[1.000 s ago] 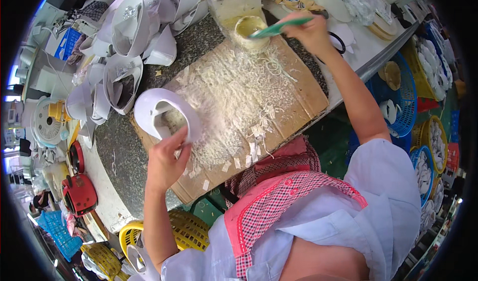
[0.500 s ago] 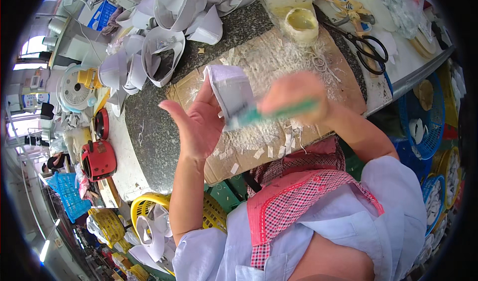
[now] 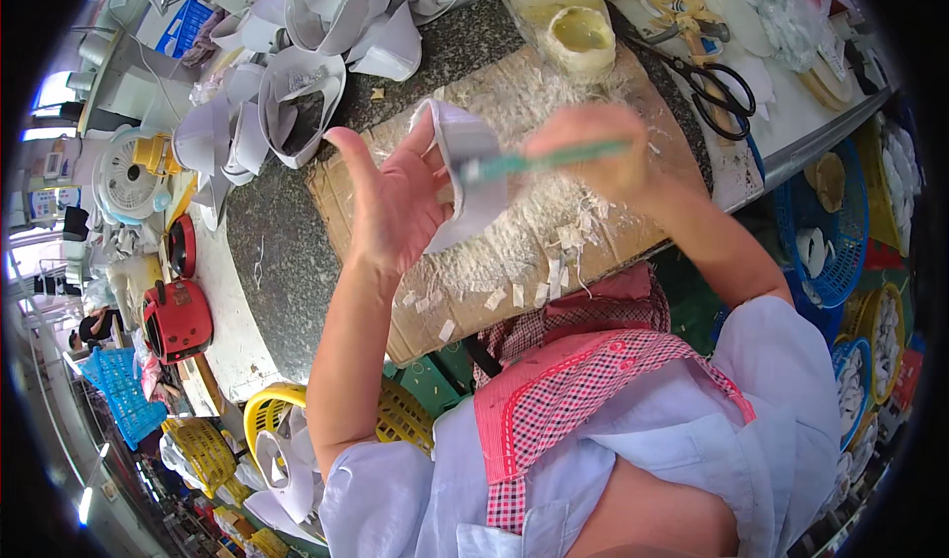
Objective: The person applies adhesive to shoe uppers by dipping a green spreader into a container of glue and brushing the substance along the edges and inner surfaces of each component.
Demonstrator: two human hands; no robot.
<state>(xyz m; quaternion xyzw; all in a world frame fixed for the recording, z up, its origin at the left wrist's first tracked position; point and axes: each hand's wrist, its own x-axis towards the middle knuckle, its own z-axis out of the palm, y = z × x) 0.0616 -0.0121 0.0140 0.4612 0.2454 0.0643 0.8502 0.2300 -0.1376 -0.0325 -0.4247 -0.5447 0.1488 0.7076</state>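
Observation:
My left hand point(image 3: 390, 207) holds a pale grey-white shoe upper point(image 3: 474, 202) over the middle of the work surface. Its fingers are behind the piece, while the thumb stands out to the left. A brush with a green handle point(image 3: 568, 157) lies across the upper, held in my right hand point(image 3: 598, 148). Its head touches the upper's surface or hovers just over it; motion blur hides which. Beneath both hands is a cardboard sheet point(image 3: 662, 143), crusted with dried residue and scattered with small pale scraps.
A crusted pot point(image 3: 581, 44) with yellowish liquid stands at the cardboard's far edge. Black scissors point(image 3: 722, 98) lie to its right. Several more uppers point(image 3: 301, 108) are heaped at the far left. A red device point(image 3: 178, 321) stands at the left edge, yellow basket point(image 3: 272, 405) below.
The brush and right hand have moved up, its head now higher on the upper. My left hand has tilted the upper, whose lower end now reaches further down. The whole view has shifted slightly.

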